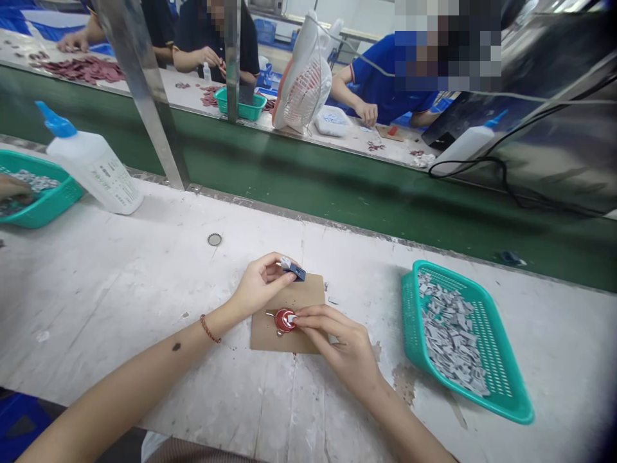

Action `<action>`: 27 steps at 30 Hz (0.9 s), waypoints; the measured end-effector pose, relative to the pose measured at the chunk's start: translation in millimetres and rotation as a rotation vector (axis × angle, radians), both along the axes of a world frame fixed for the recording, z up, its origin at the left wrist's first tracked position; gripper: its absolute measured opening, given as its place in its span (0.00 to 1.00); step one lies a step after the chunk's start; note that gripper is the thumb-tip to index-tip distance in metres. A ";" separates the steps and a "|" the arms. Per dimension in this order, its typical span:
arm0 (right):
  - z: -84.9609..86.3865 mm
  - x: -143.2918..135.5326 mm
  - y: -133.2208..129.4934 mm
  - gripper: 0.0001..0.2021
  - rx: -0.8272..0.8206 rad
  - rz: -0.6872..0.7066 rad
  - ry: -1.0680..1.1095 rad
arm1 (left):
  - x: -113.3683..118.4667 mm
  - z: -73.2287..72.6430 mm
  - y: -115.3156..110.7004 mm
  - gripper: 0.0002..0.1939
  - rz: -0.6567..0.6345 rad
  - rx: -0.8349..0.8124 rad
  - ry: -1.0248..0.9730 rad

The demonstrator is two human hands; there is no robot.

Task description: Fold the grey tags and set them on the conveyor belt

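Observation:
Between the thumb and fingers of my left hand [266, 281] is a small dark blue piece [297, 272] with a whitish part on it, held above the upper part of a brown cardboard square [308, 292]. On that cardboard sits a small round red dish [283, 320] with a shiny surface. The fingertips of my right hand [337, 331] pinch a small white-grey piece [291, 318] at the right side of the red dish. The lower edge of the cardboard shows between my wrists.
A green basket [506, 366] of grey-white pieces stands at the right. At the left are a white glue bottle [103, 170] and another green basket [72, 190] with someone's hand in it. A bottle cap [214, 239] lies behind my left hand. People work beyond the green divider [289, 186].

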State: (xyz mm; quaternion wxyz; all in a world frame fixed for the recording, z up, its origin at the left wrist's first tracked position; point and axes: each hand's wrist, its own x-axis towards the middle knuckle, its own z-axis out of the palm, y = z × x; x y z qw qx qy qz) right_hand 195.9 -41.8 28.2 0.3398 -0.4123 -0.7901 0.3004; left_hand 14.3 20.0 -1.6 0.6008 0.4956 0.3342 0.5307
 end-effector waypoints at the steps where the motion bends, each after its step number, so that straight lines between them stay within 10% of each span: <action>1: -0.3 0.0 -0.1 0.11 -0.001 -0.003 0.000 | 0.2 -0.3 0.1 0.08 0.002 -0.002 -0.004; 18: -6.9 8.1 16.3 0.02 -0.318 -0.418 0.490 | 4.7 0.6 -8.8 0.04 -0.133 0.040 0.268; 27: -10.5 0.5 20.3 0.03 -0.300 -0.385 0.427 | 4.6 3.5 -9.7 0.06 -0.184 0.036 0.324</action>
